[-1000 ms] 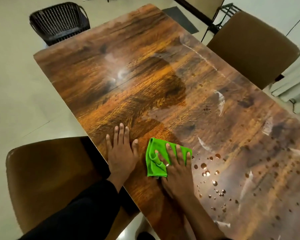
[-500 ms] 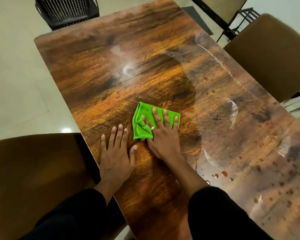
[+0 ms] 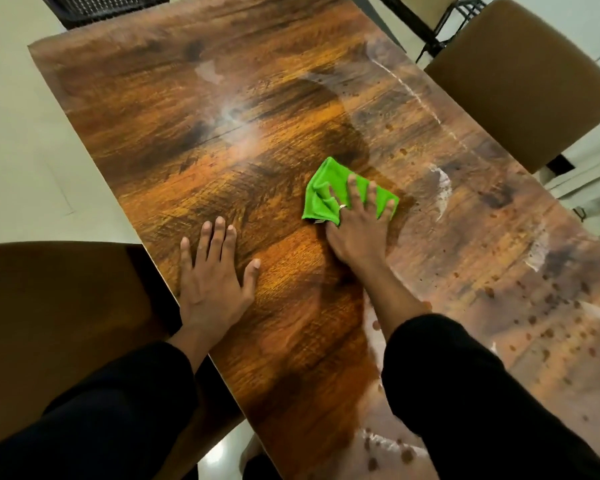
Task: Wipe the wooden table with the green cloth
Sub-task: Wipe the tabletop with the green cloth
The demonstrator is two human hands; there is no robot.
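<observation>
The wooden table [image 3: 201, 140] fills the middle of the head view, glossy brown with dark grain. A folded green cloth [image 3: 323, 195] lies on it near the centre. My right hand [image 3: 357, 230] presses flat on the cloth with fingers spread, covering its near right part. My left hand [image 3: 212, 282] rests flat on the bare wood near the table's left edge, fingers apart, holding nothing. Water drops and pale smears [image 3: 548, 323] cover the table's right side.
A brown padded chair [image 3: 520, 77] stands at the table's right side and another brown chair [image 3: 59, 306] at its left, close to my left arm. A black wicker chair [image 3: 104, 5] sits at the far end. Pale tiled floor [image 3: 18, 140] surrounds the table.
My right hand has slid the cloth away from me, from the near edge by the drops toward the table's centre. My left hand has stayed flat in place.
</observation>
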